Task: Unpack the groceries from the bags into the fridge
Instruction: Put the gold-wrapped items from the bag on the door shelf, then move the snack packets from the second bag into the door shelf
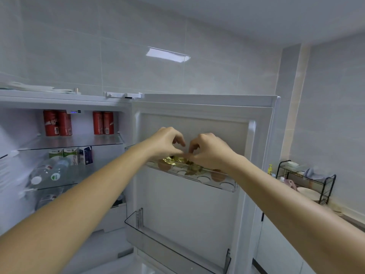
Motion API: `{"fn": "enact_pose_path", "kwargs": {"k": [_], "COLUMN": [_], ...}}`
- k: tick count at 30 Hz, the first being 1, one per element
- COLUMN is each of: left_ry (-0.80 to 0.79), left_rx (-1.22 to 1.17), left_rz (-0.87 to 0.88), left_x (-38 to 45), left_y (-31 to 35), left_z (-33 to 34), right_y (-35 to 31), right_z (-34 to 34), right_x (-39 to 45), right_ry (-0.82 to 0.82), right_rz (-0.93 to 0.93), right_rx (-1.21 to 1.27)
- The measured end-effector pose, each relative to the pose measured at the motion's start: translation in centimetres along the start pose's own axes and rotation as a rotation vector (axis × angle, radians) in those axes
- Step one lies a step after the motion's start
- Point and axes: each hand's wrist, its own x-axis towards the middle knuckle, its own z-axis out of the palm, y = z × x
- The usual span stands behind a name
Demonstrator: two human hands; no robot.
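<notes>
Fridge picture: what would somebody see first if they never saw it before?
First, two bare arms reaching to the open door, where the left hand and right hand pinch a gold wrapper over the egg tray, which holds a few brown eggs. Next, the red cans on the top shelf inside. Below them stand milk cartons and lying water bottles.
</notes>
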Motion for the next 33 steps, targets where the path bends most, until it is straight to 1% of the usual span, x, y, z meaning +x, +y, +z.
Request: {"fn": "enact_pose_path", "kwargs": {"k": [3,6,9,13,17,20,24,27,30,33], "left_ry": [0.123,0.262,0.352,0.399,0.434,0.484,0.520,0.535,0.545,0.563], "left_rx": [0.073,0.288,0.438,0.539,0.693,0.848,0.992,1.047,1.131,1.204], "left_rz": [-0.015,-0.068,-0.176,-0.373,-0.597,-0.758,-0.987,-1.143,-1.330,-1.549], "left_x": [-1.5,-4.0,-8.0,-16.1,-25.7,-32.8,-41.0,-46.1,-51.7,-57.1], "left_y": [-0.1,-1.2,-3.8,-7.7,-9.3,-8.5,-4.1,1.1,8.4,17.3], "left_z": [-1.8,-4.3,-7.3,-10.0,-11.0,-10.9,-9.3,-7.0,-4.0,-0.6], "right_y": [-1.5,-4.1,-8.3,-15.6,-23.4,-28.5,-34.0,-36.6,-38.5,-39.8], "right_z": [-0.4,-0.9,-0.2,4.2,9.8,13.1,15.1,15.7,15.3,13.5], "right_x": [0.5,1.7,3.2,3.9,2.5,0.3,-4.5,-10.1,-17.7,-26.6], "right_ry": [0.067,0.087,0.134,0.236,0.156,0.084,0.014,-0.063,-0.167,-0.269], "right_rz": [-0.052,-0.133,-0.226,-0.403,-0.571,-0.728,-0.988,-1.115,-1.280,-1.482], "right_rx": [0.029,0.084,0.202,0.326,0.478,0.619,0.804,0.980,1.122,1.226]}}
